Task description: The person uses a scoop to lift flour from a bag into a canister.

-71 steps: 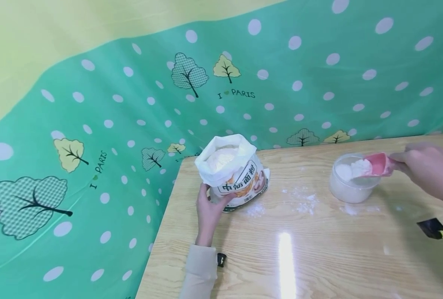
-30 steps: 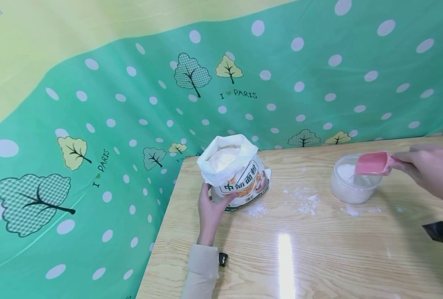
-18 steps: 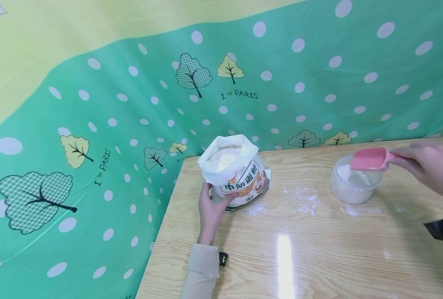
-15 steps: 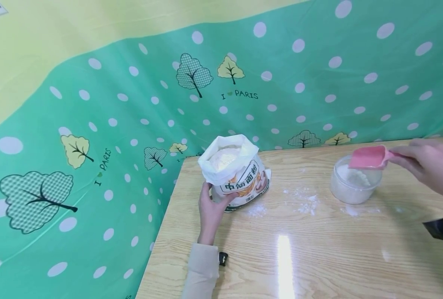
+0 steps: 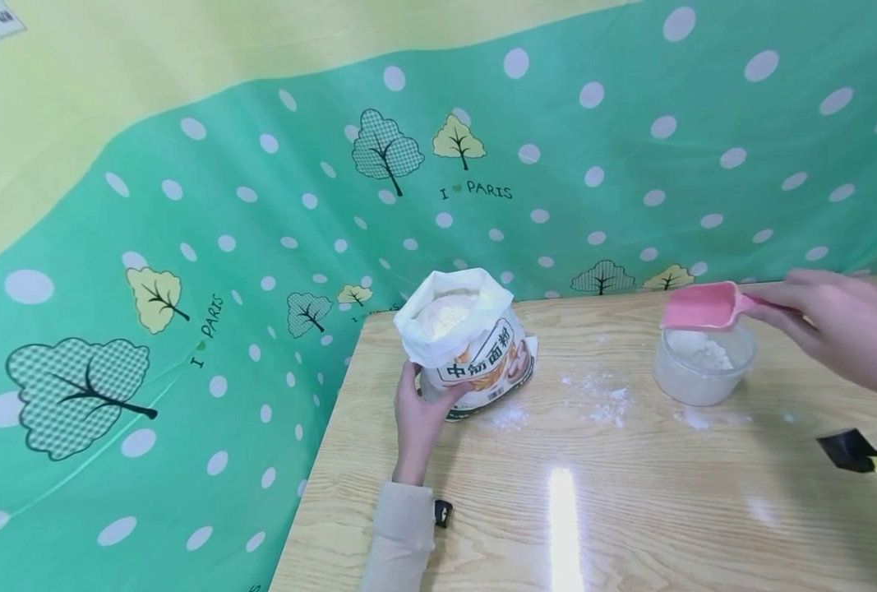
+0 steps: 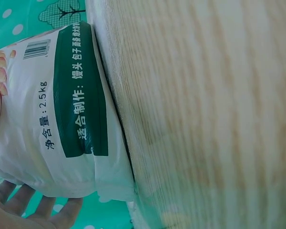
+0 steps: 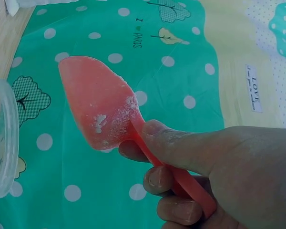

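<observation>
My left hand (image 5: 419, 415) grips the lower left side of an open white flour bag (image 5: 491, 353), thumb across the front and fingers round the other side. Flour fills the bag nearly to its folded-back rim. My right hand (image 5: 837, 329) holds a pink scoop (image 5: 700, 306) by its handle, fingers wrapped round it in the right wrist view. The scoop hovers over the back left rim of a clear round tub (image 5: 693, 385), which has white flour in it. Only smears of flour cling to the scoop's bowl (image 7: 93, 95).
Flour is spilled on the wooden table (image 5: 482, 510) between bag and tub. A green dotted cloth (image 5: 556, 156) with trees hangs behind and to the left. Black straps (image 5: 848, 450) show near my right wrist.
The scoop's flour has dropped into the tub. My right hand has tipped the scoop, then raised it and moved it left above the tub. My left hand has stayed on the bag.
</observation>
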Motion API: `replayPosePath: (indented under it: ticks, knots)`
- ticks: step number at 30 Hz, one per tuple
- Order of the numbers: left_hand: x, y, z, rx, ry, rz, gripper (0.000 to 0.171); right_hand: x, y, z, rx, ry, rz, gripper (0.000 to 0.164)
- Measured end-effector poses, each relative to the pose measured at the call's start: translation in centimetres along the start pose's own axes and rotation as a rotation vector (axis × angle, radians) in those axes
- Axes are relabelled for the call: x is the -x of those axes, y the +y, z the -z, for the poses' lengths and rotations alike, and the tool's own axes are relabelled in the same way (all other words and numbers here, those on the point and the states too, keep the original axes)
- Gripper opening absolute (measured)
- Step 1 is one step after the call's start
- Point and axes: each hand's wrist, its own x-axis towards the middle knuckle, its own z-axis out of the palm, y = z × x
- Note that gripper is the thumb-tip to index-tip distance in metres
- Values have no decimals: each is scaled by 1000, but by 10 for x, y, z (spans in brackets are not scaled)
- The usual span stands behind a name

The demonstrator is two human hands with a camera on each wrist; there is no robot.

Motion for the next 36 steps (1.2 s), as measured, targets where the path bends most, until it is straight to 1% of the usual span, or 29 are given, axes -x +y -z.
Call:
replayPosePath:
  ticks: [7, 10, 15, 18, 22, 28, 32, 35, 36]
  knots:
    - [0, 0, 0, -5, -2, 9, 86, -8, -9, 3, -16, 22, 47, 23]
    - [0, 0, 0, -3, -1, 6, 86, -11, -14, 3, -23, 17, 52, 25]
    - [0, -1, 0, 11, 3, -6, 85, -16, -22, 3, -64, 9, 58, 28]
    - [0, -1, 0, 15, 3, -7, 85, -19, -27, 1, -84, 35, 78, 29]
    - [0, 0, 0, 7, 1, 9, 86, -24, -33, -1, -97, 67, 105, 27]
    - [1, 1, 0, 3, 5, 22, 86, -32, -43, 0, -131, 58, 112, 27]
    - [1, 0, 0, 2, 8, 14, 86, -37, -49, 0, -136, 70, 150, 25]
    - [1, 0, 0, -2, 9, 15, 86, -41, -55, 0, -140, 69, 169, 26]
    - [1, 0, 0, -2, 7, 17, 87, -42, -57, 1, -143, 59, 163, 27]
